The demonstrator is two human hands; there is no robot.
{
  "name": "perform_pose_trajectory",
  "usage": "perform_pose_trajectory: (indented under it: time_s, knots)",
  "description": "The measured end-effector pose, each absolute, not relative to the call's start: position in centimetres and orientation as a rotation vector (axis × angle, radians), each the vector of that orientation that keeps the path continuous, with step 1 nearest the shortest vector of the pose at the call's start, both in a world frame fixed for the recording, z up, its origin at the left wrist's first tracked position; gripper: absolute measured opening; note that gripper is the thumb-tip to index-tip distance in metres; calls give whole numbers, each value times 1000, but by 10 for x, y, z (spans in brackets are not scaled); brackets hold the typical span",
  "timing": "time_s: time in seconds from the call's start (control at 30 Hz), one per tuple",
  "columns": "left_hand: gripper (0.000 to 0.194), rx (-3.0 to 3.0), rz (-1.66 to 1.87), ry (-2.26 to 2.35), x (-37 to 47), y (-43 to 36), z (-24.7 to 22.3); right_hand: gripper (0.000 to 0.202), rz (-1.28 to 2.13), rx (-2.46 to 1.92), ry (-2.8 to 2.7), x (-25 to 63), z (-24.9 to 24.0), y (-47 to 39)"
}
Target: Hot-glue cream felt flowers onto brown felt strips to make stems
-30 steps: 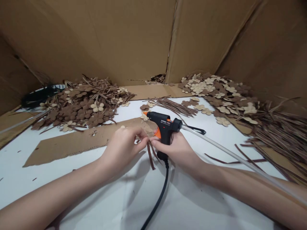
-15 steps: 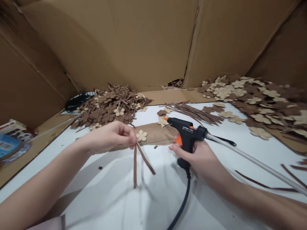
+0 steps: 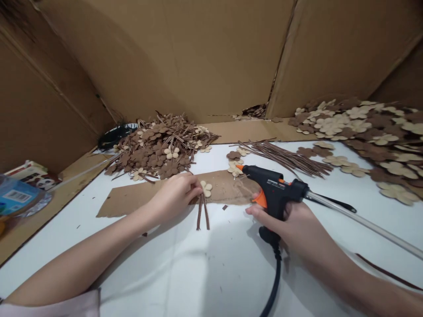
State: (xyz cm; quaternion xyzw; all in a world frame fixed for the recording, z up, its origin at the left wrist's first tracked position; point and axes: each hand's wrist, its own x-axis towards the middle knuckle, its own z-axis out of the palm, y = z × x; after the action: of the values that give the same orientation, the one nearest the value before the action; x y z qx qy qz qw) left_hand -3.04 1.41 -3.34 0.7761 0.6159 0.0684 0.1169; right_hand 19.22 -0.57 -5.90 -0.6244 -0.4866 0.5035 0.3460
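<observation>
The left hand (image 3: pixel 178 193) pinches brown ribbon (image 3: pixel 199 213), 2 tails reaching past the near edge of the cardboard strip (image 3: pixel 132 200). Apart from it, the right hand (image 3: pixel 307 233) grips a hot glue gun (image 3: pixel 276 189) at the strip's right end. 1 cream flower (image 3: pixel 207 188) shows against the strip.

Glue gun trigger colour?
Orange trigger on a black glue gun; shows best in the head view.

The flower pile (image 3: pixel 153 152) lies behind the cardboard piece (image 3: pixel 226 187), left of the glue gun (image 3: pixel 276 186).
</observation>
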Motion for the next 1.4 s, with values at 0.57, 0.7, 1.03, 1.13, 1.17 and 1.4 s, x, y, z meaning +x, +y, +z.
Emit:
perform_pose_trajectory:
  time_s: [0.57, 0.7, 1.03, 1.13, 1.17, 1.4]
  knots:
    - [23, 2288, 107, 1982, -22, 18, -40, 16, 1199, -1696, -1365, 192, -51, -9]
    - [23, 2289, 106, 1979, -22, 19, -40, 16, 1212, -1673, -1341, 191, -52, -9]
    - [26, 2100, 124, 1898, -27, 24, -25, 16, 1293, -1632, -1316, 193, -53, -8]
    - [24, 1932, 178, 1819, -27, 24, -17, 16, 1273, -1615, -1316, 192, -53, -8]
    - [22, 1888, 204, 1803, -27, 23, -15, 16, 1264, -1618, -1313, 192, -53, -8]
    - [16, 1771, 274, 1794, -32, 25, -13, 14, 1273, -1671, -1286, 191, -52, -9]
